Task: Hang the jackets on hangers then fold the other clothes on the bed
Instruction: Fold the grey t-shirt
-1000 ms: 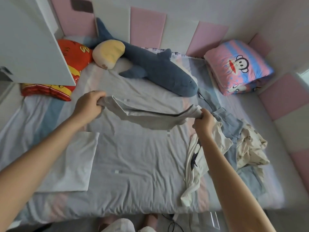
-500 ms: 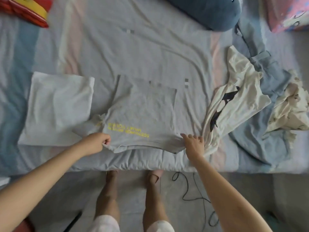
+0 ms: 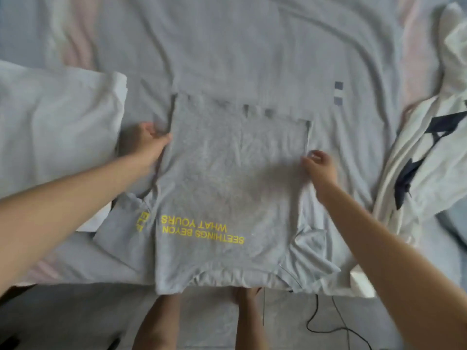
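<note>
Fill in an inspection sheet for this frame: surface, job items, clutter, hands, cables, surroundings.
Surface: bed sheet, grey with pale pink stripes, wrinkled.
Job's things: grey T-shirt with yellow lettering lies flat, collar at the bed's near edge; folded white garment to its left; unfolded white garment with dark print to its right.
Clutter: nothing seen.
Hands: left hand holds the shirt's left side edge; right hand pinches the right side edge with its fingers.
Cables: black cable on the floor near the bed.
Surroundings: grey floor; the person's feet at the bed edge.
</note>
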